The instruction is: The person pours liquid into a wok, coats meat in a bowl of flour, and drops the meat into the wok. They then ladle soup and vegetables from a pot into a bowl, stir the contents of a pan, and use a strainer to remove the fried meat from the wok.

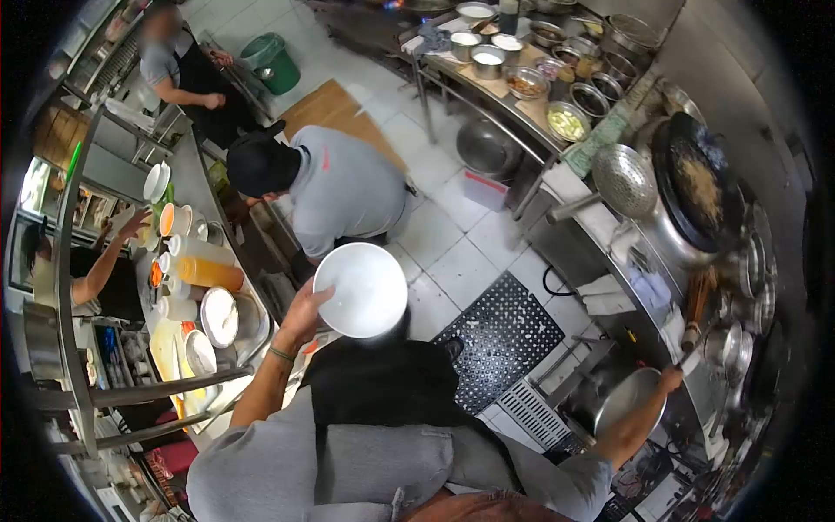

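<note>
My left hand (303,313) is closed on the rim of a white bowl (361,290), thumb over its edge. The bowl is held in front of my dark apron, and its inside looks white. Far to the right, my right hand (670,380) is closed around the end of a pale handle (692,361). Which tool the handle belongs to is hard to make out; metal ladles (724,344) and a bamboo brush (697,304) are close by. Below that hand stands a large metal pot (628,402).
A crouching co-worker (348,187) is just ahead; another person (187,78) stands farther back. Squeeze bottles (209,271) line the left counter. At right are a wok (696,183) and a perforated strainer (624,180). Ingredient bowls (567,122) cover the back table. A black mat (500,339) lies on the floor.
</note>
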`<state>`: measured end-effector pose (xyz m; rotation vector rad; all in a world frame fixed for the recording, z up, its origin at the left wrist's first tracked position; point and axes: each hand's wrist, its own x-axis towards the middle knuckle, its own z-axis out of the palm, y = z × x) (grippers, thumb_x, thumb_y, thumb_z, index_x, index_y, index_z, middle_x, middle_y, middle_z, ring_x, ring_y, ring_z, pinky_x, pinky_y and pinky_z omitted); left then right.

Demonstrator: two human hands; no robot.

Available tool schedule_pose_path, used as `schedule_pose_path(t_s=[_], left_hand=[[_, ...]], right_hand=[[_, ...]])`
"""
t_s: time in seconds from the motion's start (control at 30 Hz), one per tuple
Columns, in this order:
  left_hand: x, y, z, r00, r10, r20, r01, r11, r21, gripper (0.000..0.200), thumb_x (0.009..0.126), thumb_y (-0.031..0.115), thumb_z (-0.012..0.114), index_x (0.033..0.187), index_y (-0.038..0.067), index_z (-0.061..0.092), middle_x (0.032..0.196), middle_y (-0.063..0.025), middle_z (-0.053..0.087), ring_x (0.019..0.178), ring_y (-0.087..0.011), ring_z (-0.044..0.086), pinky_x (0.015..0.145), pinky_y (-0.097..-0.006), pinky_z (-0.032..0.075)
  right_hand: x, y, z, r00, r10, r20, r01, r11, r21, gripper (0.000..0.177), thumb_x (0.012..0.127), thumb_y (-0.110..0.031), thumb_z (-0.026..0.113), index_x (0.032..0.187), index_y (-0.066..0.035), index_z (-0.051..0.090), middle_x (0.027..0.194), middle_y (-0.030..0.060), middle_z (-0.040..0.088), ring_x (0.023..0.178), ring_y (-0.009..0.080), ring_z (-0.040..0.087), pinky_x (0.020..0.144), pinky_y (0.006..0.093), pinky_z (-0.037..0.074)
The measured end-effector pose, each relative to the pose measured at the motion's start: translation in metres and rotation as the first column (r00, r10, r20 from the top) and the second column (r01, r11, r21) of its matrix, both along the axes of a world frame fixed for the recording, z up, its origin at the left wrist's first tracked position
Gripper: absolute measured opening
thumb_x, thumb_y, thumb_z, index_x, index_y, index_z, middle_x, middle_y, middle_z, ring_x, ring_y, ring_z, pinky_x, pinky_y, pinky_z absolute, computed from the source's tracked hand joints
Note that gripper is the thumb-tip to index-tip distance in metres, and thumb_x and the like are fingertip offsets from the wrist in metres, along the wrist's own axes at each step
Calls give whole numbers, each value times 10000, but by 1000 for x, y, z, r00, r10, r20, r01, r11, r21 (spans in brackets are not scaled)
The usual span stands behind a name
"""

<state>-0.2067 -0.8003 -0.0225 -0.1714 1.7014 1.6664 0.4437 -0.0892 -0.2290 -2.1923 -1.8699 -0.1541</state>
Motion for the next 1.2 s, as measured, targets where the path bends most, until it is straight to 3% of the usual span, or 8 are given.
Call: schedule_pose_path(t_s=[0.13,0.17,0.27,0.4,0.53,0.63,0.9,1.2], left_hand=[[-22,8,-14,988,103,118,-109,993,44,468,935,152,591,1360,-2,466,1260,-116,591,1137,-237,581,996,-380,455],[-32,16,-16,983,120,136,-130,990,63,472,933,153,593,1359,-3,467,1257,-118,592,1130,-235,584,985,-380,462],[-64,38,-29,968,141,208,-168,979,119,485,922,163,604,1355,-9,469,1230,-131,606,1072,-229,609,929,-379,501],[-126,81,-71,960,99,263,-165,956,243,505,934,208,621,1349,-24,451,1177,-144,629,1039,-250,650,892,-377,542],[-189,146,-71,962,-70,264,-33,929,368,555,934,211,623,1388,-27,411,1215,-168,614,1089,-252,635,915,-390,538],[-230,192,-78,939,-228,256,134,931,338,567,922,220,643,1389,1,407,1250,-156,591,1070,-241,646,837,-383,577],[-308,285,-71,907,-263,329,158,936,315,553,920,232,642,1373,10,413,1151,-142,635,986,-222,677,782,-348,590],[-411,285,-67,949,242,204,-289,926,244,558,937,283,595,1356,-51,443,1213,-186,623,1091,-286,638,933,-416,535]], right_hand=[[-15,-21,48,974,-49,-219,34,997,-70,503,815,-392,574,981,67,695,953,318,670,927,491,639,819,524,483],[-23,-35,48,980,1,-198,32,987,160,526,791,-408,557,943,74,703,859,341,655,828,499,644,751,570,473],[-86,-106,99,932,51,-360,40,970,240,538,875,-393,540,1178,37,651,1040,274,680,994,466,630,870,495,462],[-227,-201,185,852,-15,-523,157,961,229,408,912,-321,550,1052,38,683,799,176,649,687,297,630,612,427,491],[-367,-235,232,246,194,-950,-66,981,184,298,922,-252,543,1031,6,644,652,58,486,494,145,475,410,319,397],[-491,-245,269,154,308,-939,-82,951,299,372,938,-134,484,1282,8,494,622,4,411,473,93,386,415,244,363],[-626,-178,270,74,246,-966,-301,929,213,354,950,-124,573,1281,-33,483,598,3,405,393,75,361,309,250,346],[-790,-88,239,-87,171,-981,-550,813,190,209,960,-87,577,1153,-15,538,569,-9,462,371,63,399,309,229,322]])
